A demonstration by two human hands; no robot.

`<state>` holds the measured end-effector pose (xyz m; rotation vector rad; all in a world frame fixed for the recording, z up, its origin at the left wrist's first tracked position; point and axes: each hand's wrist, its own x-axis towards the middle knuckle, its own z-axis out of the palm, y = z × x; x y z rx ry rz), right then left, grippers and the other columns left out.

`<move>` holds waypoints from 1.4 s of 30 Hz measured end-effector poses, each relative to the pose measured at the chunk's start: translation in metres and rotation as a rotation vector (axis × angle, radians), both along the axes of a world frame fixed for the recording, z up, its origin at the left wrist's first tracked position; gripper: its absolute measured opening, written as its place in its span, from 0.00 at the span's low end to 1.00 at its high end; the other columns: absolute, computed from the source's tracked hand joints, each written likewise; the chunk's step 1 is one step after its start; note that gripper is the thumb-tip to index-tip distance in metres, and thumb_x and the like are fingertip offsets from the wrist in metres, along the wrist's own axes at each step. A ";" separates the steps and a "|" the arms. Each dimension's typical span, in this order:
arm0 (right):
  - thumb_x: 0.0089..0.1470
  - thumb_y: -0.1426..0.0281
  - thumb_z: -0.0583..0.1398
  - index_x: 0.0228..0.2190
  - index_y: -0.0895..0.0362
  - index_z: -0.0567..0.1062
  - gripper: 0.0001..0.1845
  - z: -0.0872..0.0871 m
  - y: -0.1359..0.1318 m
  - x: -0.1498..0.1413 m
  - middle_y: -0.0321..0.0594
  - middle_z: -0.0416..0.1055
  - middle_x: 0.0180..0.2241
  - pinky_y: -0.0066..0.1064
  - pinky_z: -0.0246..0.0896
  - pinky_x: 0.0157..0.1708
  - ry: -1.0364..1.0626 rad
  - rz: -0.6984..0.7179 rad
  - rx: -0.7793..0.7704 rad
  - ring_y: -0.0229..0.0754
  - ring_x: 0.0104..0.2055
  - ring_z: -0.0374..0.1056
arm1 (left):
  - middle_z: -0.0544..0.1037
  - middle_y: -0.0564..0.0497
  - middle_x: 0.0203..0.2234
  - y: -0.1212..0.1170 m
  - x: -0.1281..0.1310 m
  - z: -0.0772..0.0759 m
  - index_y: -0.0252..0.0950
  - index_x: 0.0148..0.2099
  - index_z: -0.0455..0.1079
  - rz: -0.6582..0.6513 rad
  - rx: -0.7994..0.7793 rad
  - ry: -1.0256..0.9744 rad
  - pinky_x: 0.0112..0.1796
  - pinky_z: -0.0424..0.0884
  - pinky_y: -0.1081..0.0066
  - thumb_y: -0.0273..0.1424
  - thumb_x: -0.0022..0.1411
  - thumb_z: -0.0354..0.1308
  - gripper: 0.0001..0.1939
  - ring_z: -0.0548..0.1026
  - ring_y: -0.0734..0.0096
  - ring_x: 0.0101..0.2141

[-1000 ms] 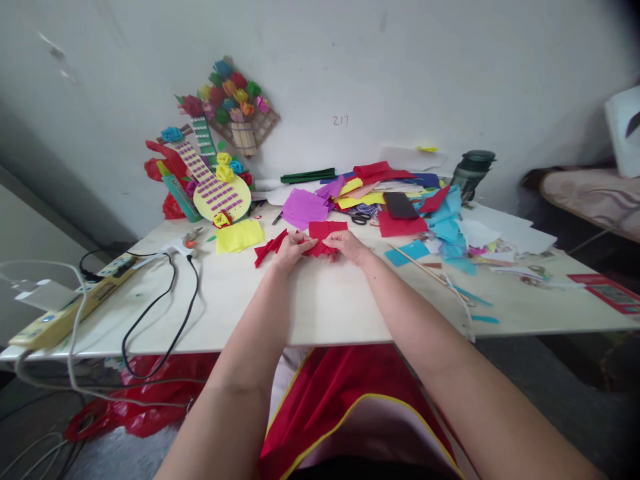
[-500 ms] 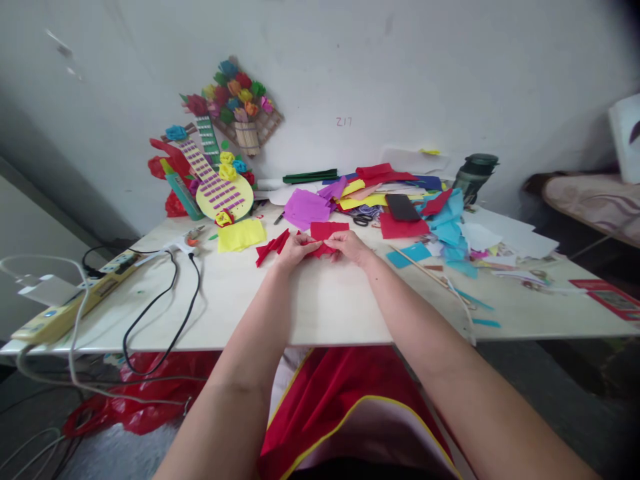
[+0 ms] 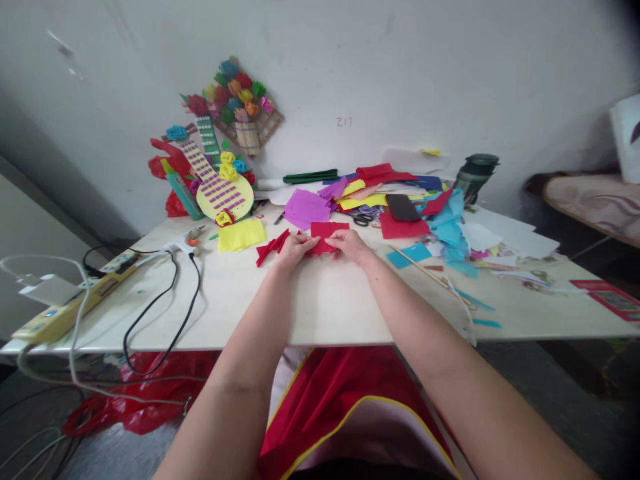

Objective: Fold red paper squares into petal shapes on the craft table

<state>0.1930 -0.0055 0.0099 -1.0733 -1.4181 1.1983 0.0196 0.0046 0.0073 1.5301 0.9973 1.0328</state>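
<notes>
My left hand (image 3: 296, 251) and my right hand (image 3: 350, 245) rest low over the middle of the table, thumbs and fingertips pinched toward each other. Between them is a piece of red crepe paper (image 3: 321, 247), its lower edge partly behind my fingers. Both hands appear closed on it. To the left of my left hand lies a crumpled, folded strip of red crepe paper (image 3: 273, 247). A flat red sheet (image 3: 330, 228) shows just behind my fingertips; whether it joins the held piece I cannot tell.
Behind my hands lie purple paper (image 3: 306, 209), black-handled scissors (image 3: 362, 219), a phone (image 3: 403, 208) and piled coloured paper. A yellow sheet (image 3: 242, 235), a glue gun (image 3: 194, 235) and a power strip (image 3: 75, 300) are leftward. Rightward are a wooden stick (image 3: 425, 272) and a bottle (image 3: 475, 179).
My fingertips have drawn slightly apart, and more of the red paper shows between them. My arms and the things around have stayed in place.
</notes>
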 end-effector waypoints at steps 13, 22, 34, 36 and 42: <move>0.41 0.70 0.67 0.20 0.60 0.68 0.13 -0.003 0.001 0.000 0.35 0.70 0.14 0.22 0.59 0.14 0.002 -0.006 -0.054 0.33 0.13 0.63 | 0.74 0.51 0.16 0.001 0.003 -0.002 0.33 0.27 0.66 -0.038 -0.053 -0.022 0.19 0.64 0.75 0.45 0.45 0.65 0.20 0.71 0.73 0.16; 0.40 0.69 0.68 0.19 0.60 0.66 0.15 0.000 0.000 -0.002 0.34 0.68 0.12 0.21 0.57 0.12 0.018 -0.011 -0.031 0.32 0.11 0.61 | 0.66 0.57 0.08 0.004 0.000 -0.003 0.35 0.27 0.65 0.107 0.001 0.011 0.13 0.54 0.77 0.48 0.53 0.57 0.20 0.61 0.79 0.09; 0.39 0.66 0.68 0.20 0.60 0.67 0.15 -0.003 0.001 -0.001 0.34 0.70 0.13 0.21 0.59 0.12 0.066 0.007 -0.036 0.32 0.11 0.62 | 0.74 0.51 0.18 0.002 0.002 -0.001 0.31 0.32 0.69 -0.036 -0.043 -0.060 0.20 0.64 0.76 0.46 0.45 0.65 0.22 0.70 0.76 0.16; 0.41 0.63 0.67 0.22 0.60 0.68 0.16 -0.003 0.002 0.001 0.36 0.71 0.14 0.22 0.59 0.13 0.079 0.031 -0.040 0.32 0.12 0.63 | 0.74 0.51 0.18 0.001 0.002 -0.001 0.31 0.31 0.68 -0.043 -0.057 -0.072 0.20 0.65 0.76 0.43 0.43 0.67 0.21 0.70 0.76 0.17; 0.53 0.51 0.54 0.26 0.61 0.70 0.25 -0.002 0.003 0.007 0.44 0.73 0.18 0.25 0.61 0.13 0.173 0.051 -0.116 0.36 0.13 0.65 | 0.74 0.53 0.16 0.001 0.003 0.000 0.31 0.29 0.67 0.022 -0.031 -0.134 0.20 0.64 0.76 0.42 0.44 0.66 0.20 0.69 0.77 0.15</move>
